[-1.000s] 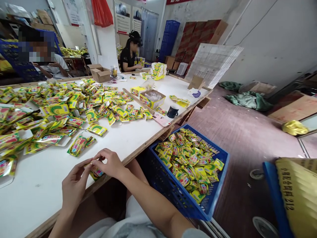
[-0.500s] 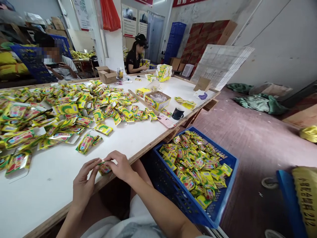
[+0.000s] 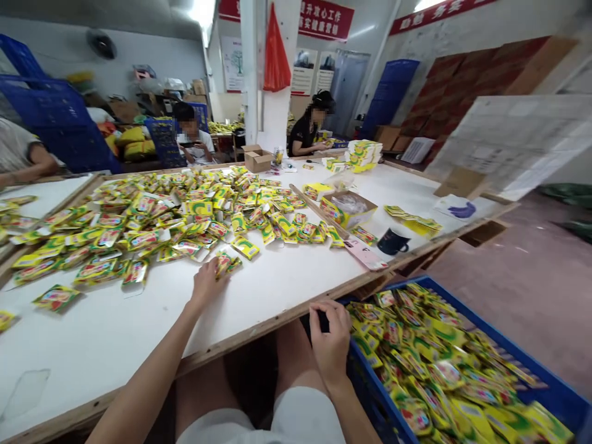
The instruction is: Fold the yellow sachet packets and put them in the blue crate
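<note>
My left hand (image 3: pixel 205 285) reaches forward across the white table (image 3: pixel 115 333). Its fingertips close on a yellow and green packet (image 3: pixel 227 263) at the near edge of the big pile of packets (image 3: pixel 152 222). My right hand (image 3: pixel 329 338) hangs below the table's wooden edge, at the near corner of the blue crate (image 3: pixel 550 385). Its fingers are curled downward, and what they hold, if anything, is hidden. The crate is heaped with the same yellow packets (image 3: pixel 430 364).
A dark mug (image 3: pixel 392 242), a pink phone (image 3: pixel 365 253) and an open carton of packets (image 3: pixel 351 208) stand near the table's right edge. Two people sit at the far end, and another person's arm (image 3: pixel 23 161) shows at the left. Stacked cartons line the right wall.
My hands have parted. The left went forward to a packet by the pile, and the right dropped to the crate's corner. The packet they held together is no longer seen. The view swung left and up.
</note>
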`<move>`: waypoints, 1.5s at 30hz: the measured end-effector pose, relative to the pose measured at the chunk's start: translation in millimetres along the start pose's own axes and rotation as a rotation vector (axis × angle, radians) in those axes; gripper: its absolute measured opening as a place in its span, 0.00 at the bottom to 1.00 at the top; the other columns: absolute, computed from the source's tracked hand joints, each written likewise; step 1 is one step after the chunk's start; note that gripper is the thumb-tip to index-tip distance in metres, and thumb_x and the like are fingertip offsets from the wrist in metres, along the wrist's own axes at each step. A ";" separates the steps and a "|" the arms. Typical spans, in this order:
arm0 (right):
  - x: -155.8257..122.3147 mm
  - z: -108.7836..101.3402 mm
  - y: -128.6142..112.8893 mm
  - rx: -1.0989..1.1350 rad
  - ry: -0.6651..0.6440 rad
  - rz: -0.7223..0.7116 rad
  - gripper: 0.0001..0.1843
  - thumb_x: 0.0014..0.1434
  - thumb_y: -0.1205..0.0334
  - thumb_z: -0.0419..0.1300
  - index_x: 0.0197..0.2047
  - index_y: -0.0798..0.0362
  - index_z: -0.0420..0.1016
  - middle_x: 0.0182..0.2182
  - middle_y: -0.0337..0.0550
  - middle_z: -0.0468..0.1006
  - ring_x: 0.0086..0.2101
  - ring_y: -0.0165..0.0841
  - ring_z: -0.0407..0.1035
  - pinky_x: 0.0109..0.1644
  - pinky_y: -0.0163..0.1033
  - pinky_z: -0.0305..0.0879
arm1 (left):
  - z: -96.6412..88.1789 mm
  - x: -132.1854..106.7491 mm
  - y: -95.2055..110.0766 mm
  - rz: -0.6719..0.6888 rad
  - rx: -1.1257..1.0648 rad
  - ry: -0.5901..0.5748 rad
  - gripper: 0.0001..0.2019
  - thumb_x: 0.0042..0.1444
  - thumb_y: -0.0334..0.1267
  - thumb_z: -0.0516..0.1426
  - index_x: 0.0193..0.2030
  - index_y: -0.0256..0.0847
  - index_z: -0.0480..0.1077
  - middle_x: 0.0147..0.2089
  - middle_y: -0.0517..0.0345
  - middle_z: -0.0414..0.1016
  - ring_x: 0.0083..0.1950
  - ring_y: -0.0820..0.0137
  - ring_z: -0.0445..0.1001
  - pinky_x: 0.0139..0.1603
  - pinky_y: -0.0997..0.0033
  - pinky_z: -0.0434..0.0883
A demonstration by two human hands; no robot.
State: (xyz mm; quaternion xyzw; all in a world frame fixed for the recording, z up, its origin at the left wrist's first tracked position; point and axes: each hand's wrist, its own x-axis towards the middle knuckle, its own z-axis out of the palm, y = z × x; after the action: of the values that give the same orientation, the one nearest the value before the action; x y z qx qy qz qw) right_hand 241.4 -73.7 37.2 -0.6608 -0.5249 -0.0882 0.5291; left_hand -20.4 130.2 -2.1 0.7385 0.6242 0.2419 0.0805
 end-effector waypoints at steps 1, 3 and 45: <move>-3.0 10.8 -5.7 0.075 -0.046 0.013 0.06 0.62 0.63 0.55 0.35 0.52 0.73 0.34 0.45 0.72 0.39 0.38 0.67 0.47 0.46 0.63 | -0.7 4.1 1.0 -0.002 -0.010 -0.021 0.28 0.51 0.44 0.60 0.57 0.41 0.60 0.54 0.44 0.68 0.57 0.52 0.66 0.53 0.53 0.65; -5.1 30.1 -14.0 0.219 -0.162 0.064 0.06 0.62 0.63 0.54 0.36 0.52 0.72 0.35 0.45 0.73 0.39 0.37 0.68 0.45 0.44 0.65 | -2.8 5.9 3.1 0.006 -0.093 0.009 0.24 0.51 0.42 0.60 0.54 0.42 0.61 0.50 0.47 0.70 0.55 0.55 0.67 0.53 0.54 0.65; 20.3 111.2 -58.7 0.599 -0.659 0.169 0.07 0.57 0.64 0.58 0.34 0.53 0.77 0.29 0.41 0.80 0.30 0.32 0.72 0.36 0.36 0.69 | -24.4 -89.4 53.9 -0.120 -1.061 -0.044 0.12 0.54 0.45 0.59 0.38 0.39 0.74 0.35 0.54 0.77 0.37 0.66 0.75 0.39 0.69 0.72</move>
State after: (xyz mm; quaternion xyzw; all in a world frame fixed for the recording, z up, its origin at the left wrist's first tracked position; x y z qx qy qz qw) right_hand 155.1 20.0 39.3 -0.5118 -0.6121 0.3261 0.5069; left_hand 6.8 28.6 18.9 0.5642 0.4553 0.5037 0.4697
